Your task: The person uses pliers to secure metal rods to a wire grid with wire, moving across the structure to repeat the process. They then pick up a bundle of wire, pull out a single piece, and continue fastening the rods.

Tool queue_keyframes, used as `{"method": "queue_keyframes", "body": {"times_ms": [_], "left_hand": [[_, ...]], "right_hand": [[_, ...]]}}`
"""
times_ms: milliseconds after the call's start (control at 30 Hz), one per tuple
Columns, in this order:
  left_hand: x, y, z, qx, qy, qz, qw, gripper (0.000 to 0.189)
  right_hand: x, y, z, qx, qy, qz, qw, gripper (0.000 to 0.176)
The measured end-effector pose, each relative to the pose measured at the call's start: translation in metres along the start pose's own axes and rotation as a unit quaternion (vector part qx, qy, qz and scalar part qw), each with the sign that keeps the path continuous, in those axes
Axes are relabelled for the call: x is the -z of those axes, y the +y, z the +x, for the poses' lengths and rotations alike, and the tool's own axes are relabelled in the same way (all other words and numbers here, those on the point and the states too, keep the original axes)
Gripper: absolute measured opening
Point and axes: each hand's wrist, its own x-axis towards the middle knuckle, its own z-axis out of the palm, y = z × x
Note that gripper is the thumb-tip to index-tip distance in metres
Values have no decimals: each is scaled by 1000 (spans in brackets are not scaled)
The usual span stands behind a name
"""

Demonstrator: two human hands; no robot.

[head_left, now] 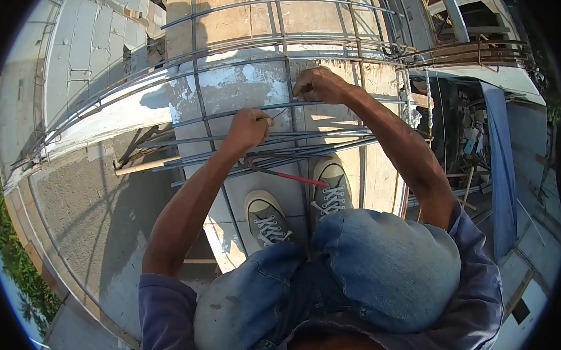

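A grid of steel rebar (246, 114) lies over the boards in front of me. My left hand (251, 127) is closed, its fingers pinched on a thin wire (280, 113) beside a crossing of the bars. To the right and a little farther off, my right hand (319, 86) is also closed, next to the lengthwise bar; what its fingertips hold is too small to make out. A pincer tool with a red handle (299, 178) lies between my hands and my shoes, its head near a bundle of loose bars (198, 158).
My shoes (267, 219) stand on the narrow boards (232, 205), with drops to lower levels on both sides. More bars (463, 57) extend to the right. A blue cloth (501, 171) hangs at the right. A wooden pole (145, 167) sticks out at the left.
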Motion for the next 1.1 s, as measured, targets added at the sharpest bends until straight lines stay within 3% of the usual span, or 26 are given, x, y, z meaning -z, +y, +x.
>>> {"method": "queue_keyframes", "body": {"times_ms": [33, 100, 200, 333, 533, 600, 733, 833, 900, 1033, 1100], "left_hand": [[-3, 4, 0, 1, 0, 0, 1000, 20], [-8, 11, -1, 107, -18, -109, 988, 21], [-11, 8, 8, 154, -9, -171, 973, 20], [-8, 4, 9, 151, -37, -180, 971, 21], [-8, 8, 5, 109, -56, -127, 984, 23], [-10, 6, 4, 57, -54, -101, 992, 23], [-18, 2, 4, 19, -34, -64, 997, 24], [-17, 1, 6, 10, -25, -76, 997, 22], [-20, 0, 6, -28, -7, -55, 998, 19], [-31, -1, 11, -58, 13, -63, 996, 17], [-33, -2, 15, -74, 37, 4, 997, 18]], "right_hand": [[1, -2, 0, 0, -1, 1, 1000, 13], [3, -3, 1, -11, -18, 19, 1000, 12], [0, 0, 0, 20, -3, -14, 1000, 10], [-5, 2, 0, 55, 15, -45, 997, 6], [-9, -2, -1, 78, -4, -151, 985, 9], [-17, -2, -2, 138, 79, -240, 958, 10], [-15, -13, -3, 48, 12, -221, 974, 11], [-1, -18, -2, -2, -28, -110, 994, 8], [1, -23, -4, -42, -1, -14, 999, 11], [-4, -38, -15, -22, 32, -21, 999, 11], [-21, -43, -21, 27, 138, -55, 989, 8]]}}
